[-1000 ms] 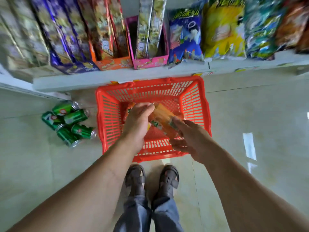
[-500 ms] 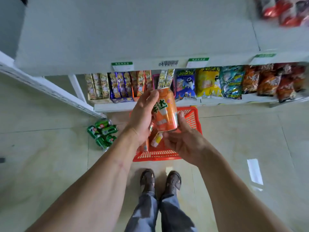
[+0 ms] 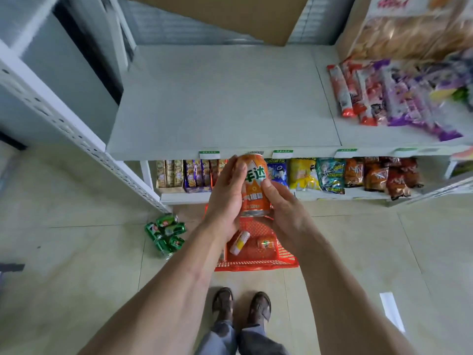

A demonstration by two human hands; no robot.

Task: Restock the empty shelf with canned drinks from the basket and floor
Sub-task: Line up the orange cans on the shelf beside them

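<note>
One orange can (image 3: 254, 187) is held up by two hands, left (image 3: 225, 201) and right (image 3: 286, 216). One red basket (image 3: 256, 263) sits at 6 o'clock of it, with two cans showing inside: one white-and-yellow (image 3: 239, 242) and one orange (image 3: 266, 244). At 9 o'clock of the basket lies a cluster of green cans (image 3: 166, 233), about five; the exact count is unclear. Two shelves are in view: one bare (image 3: 222, 98), one lower (image 3: 184, 197). Two shoes (image 3: 242, 304) stand at 6 o'clock.

Bare forearms, brown sandals (image 3: 241, 306), grey trousers (image 3: 240, 340)
</note>
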